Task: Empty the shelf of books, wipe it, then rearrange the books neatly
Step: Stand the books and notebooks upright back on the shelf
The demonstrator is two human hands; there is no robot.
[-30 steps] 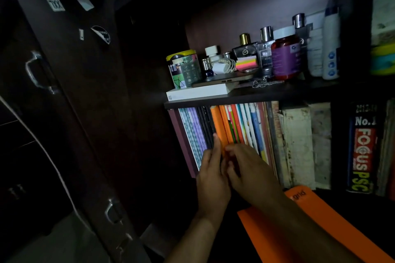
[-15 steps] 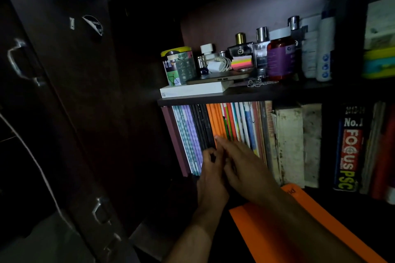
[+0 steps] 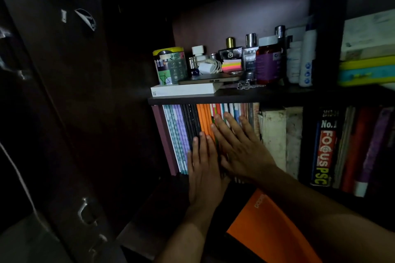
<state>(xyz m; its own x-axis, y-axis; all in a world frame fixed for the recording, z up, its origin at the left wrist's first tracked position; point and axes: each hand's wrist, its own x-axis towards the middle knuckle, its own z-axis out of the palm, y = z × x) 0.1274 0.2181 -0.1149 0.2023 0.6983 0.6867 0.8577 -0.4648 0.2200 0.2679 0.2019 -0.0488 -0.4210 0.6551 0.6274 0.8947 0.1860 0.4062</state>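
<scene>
Two open hands press flat on upright books (image 3: 205,121) in a dark shelf (image 3: 235,98). The left hand (image 3: 203,166) lies on black and orange spines, the right hand (image 3: 241,151) just beside it on multicoloured ones. Uneven pressure could likely tip the thin books sideways or push them unevenly back.

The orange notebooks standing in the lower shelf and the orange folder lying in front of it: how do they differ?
The orange notebooks stand upright, only spines showing; the orange folder lies flat, cover up. The notebooks are packed between other books, with the left hand and right hand flat against the row; the folder lies alone under the right forearm. Both are plain orange.
</scene>
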